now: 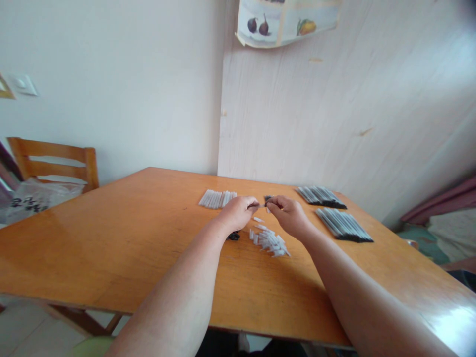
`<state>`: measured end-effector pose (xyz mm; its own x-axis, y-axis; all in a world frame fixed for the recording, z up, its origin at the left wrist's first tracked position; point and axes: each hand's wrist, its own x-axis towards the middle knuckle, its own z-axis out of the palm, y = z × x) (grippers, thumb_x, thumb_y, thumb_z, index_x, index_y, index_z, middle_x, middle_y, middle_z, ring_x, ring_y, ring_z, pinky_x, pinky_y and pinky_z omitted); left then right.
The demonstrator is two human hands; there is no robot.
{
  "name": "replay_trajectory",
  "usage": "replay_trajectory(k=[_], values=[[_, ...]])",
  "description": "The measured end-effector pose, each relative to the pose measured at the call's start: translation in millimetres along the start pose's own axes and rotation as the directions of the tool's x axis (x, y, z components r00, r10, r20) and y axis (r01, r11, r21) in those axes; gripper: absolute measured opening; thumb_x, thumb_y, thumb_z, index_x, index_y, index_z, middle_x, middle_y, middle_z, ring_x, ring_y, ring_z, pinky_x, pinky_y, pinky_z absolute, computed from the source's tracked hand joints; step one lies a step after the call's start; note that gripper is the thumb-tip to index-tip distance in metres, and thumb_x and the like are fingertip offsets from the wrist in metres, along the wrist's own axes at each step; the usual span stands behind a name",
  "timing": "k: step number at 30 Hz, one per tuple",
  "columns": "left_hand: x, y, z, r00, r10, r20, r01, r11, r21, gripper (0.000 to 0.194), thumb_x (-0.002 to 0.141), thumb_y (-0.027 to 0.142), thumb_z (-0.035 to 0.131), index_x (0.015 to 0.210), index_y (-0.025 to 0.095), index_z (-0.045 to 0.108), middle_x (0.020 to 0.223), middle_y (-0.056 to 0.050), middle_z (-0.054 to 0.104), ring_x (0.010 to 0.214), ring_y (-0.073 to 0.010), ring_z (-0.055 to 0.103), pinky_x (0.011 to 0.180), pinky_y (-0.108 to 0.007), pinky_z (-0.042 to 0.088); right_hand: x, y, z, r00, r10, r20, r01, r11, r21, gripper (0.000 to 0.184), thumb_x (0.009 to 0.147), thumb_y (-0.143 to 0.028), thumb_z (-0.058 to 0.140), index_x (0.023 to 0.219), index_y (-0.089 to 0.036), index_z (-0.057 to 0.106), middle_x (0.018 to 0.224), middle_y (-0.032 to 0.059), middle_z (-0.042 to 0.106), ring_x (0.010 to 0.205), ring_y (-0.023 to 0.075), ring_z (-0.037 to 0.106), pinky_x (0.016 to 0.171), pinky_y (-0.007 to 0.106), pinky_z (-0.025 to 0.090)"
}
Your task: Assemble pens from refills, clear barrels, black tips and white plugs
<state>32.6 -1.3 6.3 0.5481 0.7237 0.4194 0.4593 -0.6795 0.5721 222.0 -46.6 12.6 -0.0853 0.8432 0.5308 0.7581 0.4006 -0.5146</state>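
- Thin tube (262, 206): pale in its middle, finer detail too small to tell, pinched by my left hand (241, 210) and right hand (289, 213) above the table (111, 238).
- Nearer: short white pieces (271, 241) heaped loosely, black bits (233, 236) to their left.
- Far left: pale tubes (216, 199) in a row.
- Right: two rows of grey, black-ended tubes (342, 223).

Poster (286, 22) cut off by top edge; we cannot tell what the small piece (262, 206) between our fingertips (268, 202) is, too blurred
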Motion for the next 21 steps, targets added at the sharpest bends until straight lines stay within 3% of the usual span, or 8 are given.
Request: replay_trajectory(k=[9, 21], values=[[0.2, -0.1, 3.2, 1.0, 0.017, 0.002, -0.017, 1.0, -0.006, 0.024, 0.09, 0.03, 0.051, 0.1, 0.022, 0.071, 0.097, -0.005, 0.073, 0.088, -0.0184, 0.065, 0.076, -0.028, 0.046, -0.5, 1.1, -1.9, 0.999, -0.035, 0.02, 0.036, 0.998, -0.046, 0.026, 0.088, -0.032, 0.046, 0.073, -0.019, 0.063, 0.072, 0.0025, 0.062, 0.066, 0.0145, 0.052, 0.063, 0.027, 0.036], [-1.4, 8.7, 6.3, 0.999, 0.048, -0.011, -0.048, 0.999, 0.021, 0.023, 0.09, 0.031, 0.049, 0.093, 0.023, 0.07, 0.083, -0.002, 0.071, 0.074, -0.0157, 0.061, 0.067, -0.026, 0.041, 0.8, 9.8, 0.7, 0.997, 0.05, 0.054, -0.042, 0.99, -0.133, 0.043, 0.094, -0.047, 0.037, 0.069, -0.02, 0.058, 0.065, 0.0028, 0.061, 0.062, 0.0156, 0.054, 0.056, 0.026, 0.032]])
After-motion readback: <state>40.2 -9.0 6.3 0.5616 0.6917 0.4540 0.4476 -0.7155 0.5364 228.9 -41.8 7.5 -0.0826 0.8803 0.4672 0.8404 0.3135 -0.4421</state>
